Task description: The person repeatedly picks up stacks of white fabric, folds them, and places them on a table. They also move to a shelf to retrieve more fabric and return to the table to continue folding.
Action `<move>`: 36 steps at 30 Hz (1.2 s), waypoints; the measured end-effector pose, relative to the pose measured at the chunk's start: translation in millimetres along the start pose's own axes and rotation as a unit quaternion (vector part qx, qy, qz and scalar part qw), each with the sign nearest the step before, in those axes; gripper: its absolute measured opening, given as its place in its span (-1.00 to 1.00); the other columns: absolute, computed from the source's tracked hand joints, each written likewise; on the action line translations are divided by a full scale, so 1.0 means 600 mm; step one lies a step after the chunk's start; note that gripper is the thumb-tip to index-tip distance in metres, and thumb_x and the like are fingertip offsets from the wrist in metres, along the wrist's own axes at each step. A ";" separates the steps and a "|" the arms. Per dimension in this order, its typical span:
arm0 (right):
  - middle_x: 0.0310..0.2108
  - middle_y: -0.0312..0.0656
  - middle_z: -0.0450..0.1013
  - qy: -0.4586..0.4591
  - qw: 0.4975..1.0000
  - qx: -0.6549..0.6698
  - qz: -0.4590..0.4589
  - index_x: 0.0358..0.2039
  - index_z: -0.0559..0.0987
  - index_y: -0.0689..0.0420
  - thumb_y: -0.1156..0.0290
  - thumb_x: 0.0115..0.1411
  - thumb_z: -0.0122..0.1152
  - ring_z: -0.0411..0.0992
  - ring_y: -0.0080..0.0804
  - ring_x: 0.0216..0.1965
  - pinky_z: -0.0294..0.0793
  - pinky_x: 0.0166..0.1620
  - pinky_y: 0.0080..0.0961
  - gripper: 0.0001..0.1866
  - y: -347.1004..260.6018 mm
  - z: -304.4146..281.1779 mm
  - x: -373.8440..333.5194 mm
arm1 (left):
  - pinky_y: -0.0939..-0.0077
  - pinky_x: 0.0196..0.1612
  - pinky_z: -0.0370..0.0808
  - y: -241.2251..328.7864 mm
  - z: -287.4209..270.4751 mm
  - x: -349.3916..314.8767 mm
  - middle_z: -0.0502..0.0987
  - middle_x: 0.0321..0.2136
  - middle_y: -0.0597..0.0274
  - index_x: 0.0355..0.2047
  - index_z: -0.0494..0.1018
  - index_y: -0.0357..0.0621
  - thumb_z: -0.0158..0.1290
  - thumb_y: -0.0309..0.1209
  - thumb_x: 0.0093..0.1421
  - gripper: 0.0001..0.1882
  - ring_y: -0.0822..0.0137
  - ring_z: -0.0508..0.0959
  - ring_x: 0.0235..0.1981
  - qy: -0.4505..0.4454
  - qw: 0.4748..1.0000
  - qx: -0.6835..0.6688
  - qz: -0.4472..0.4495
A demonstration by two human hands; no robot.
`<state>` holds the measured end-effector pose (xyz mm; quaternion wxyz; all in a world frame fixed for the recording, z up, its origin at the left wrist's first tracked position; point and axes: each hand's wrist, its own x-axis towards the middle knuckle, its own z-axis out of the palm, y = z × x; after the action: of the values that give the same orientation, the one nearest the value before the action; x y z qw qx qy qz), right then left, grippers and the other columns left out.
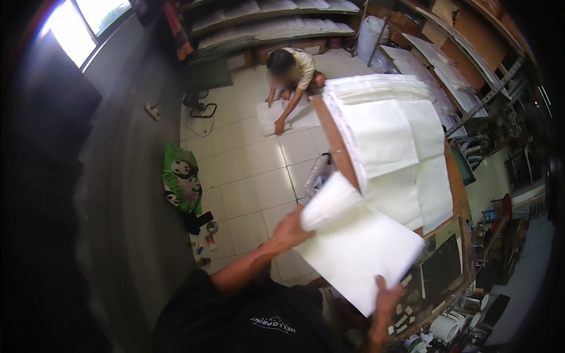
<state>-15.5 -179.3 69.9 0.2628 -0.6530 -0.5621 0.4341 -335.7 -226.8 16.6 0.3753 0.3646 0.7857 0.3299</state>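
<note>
A stack of white sheets, paper or thin cloth, spans both my hands in front of me. Its far left corner fans up in several layers. My left hand is closed on that left edge. At the near right edge my right hand grips the stack, thumb on top and the other fingers partly hidden below. Just beyond the stack, more white sheets lie spread over a brown table, with a thicker pile at the table's far end.
Another person crouches on the tiled floor, hands on white sheets there. A green bag with pandas stands by the left wall. Loaded shelves line the back and right. White tubs or rolls crowd the lower right.
</note>
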 end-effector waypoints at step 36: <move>-0.32 0.19 0.54 -0.291 0.916 -0.249 -0.121 -0.24 0.60 0.28 0.40 0.01 0.18 0.54 0.09 -0.24 0.52 -0.13 -0.20 -0.70 -0.636 1.319 0.538 | 0.13 -0.03 0.49 -0.492 -0.892 0.773 0.50 -0.19 -0.42 -0.03 0.25 -0.51 0.37 -0.23 -0.14 -0.21 -0.24 0.54 -0.13 0.196 0.936 0.049 -0.287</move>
<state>-894.2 104.2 -84.3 -0.0327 -0.4693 -0.7782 0.4160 -1085.8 -129.9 -111.6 0.2740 0.0691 0.9302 0.2342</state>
